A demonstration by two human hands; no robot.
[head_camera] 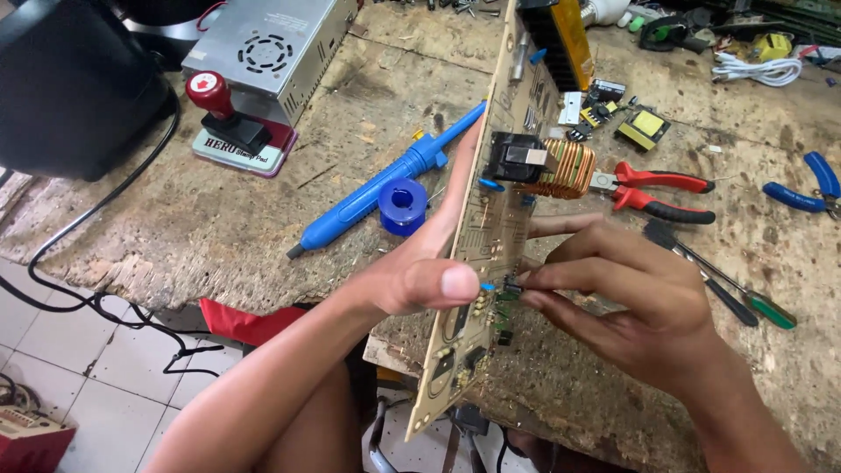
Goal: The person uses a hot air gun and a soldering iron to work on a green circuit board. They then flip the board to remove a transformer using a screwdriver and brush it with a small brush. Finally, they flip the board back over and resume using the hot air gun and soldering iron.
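My left hand (419,267) grips a long tan circuit board (491,219) on its edge, thumb on the near face, holding it upright over the bench. The board carries a copper wire coil (568,168), a black block part (515,158) and a black-and-yellow heat sink (561,31) at the far end. My right hand (631,298) is on the board's right side, fingertips pinched on a small dark component (511,285) at the board's face, beside small blue and green parts.
On the worn wooden bench lie a blue desoldering pump (377,188), a blue solder spool (403,206), red pliers (657,193), blue-handled cutters (810,188), screwdrivers (718,285), a metal power supply box (267,44), a red stamp on a pad (223,114) and loose parts (644,127).
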